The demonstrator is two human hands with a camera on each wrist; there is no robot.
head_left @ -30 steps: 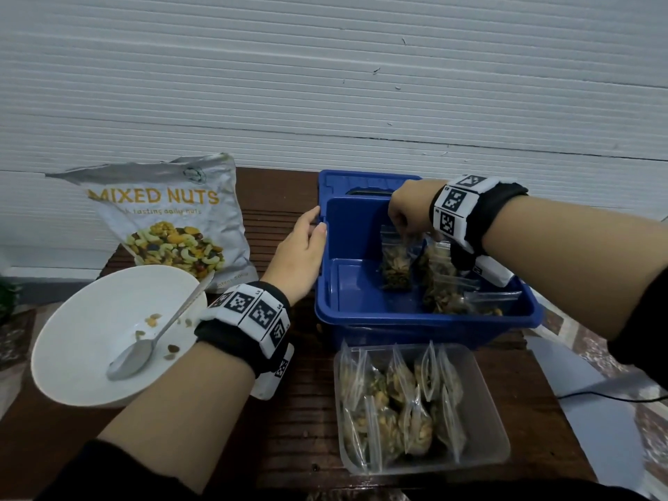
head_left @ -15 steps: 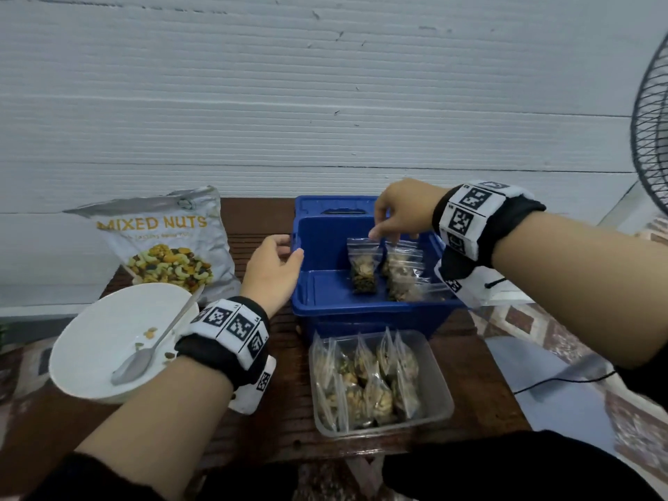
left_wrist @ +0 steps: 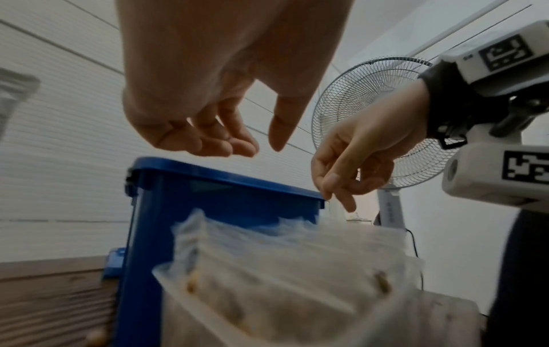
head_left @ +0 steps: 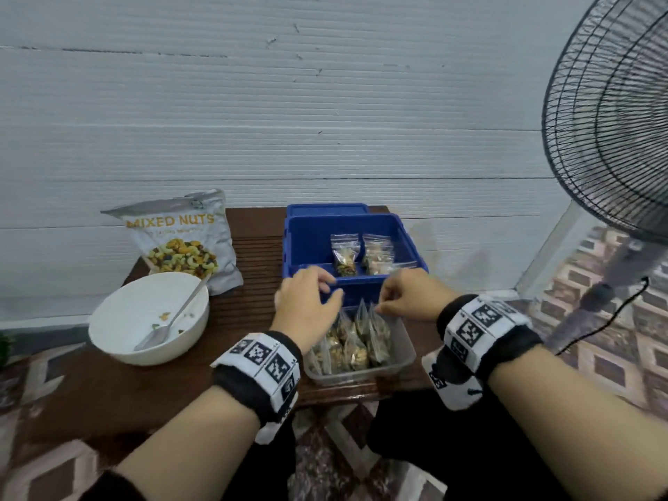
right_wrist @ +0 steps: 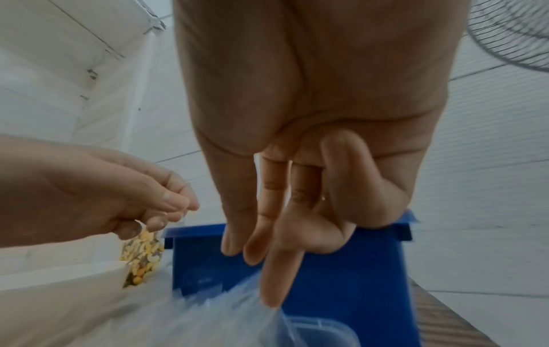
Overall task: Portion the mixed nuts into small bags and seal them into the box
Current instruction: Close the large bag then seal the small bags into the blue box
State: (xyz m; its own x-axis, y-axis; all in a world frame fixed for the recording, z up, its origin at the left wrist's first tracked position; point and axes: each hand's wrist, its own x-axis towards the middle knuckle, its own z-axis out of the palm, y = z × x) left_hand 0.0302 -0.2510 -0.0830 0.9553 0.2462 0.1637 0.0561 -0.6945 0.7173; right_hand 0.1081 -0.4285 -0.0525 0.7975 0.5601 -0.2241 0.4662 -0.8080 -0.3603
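Left hand fingers loosely apart, empty — right hand fingers reaching the small bags.

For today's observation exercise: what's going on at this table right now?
A person is moving small bags of nuts from a clear tray into a blue box. Two bags already stand in the box. Both hands, left hand and right hand, hover over the tray's bags, neither clearly holding one.

Both hands, left and right, hover over the clear tub (packed with small nut bags).
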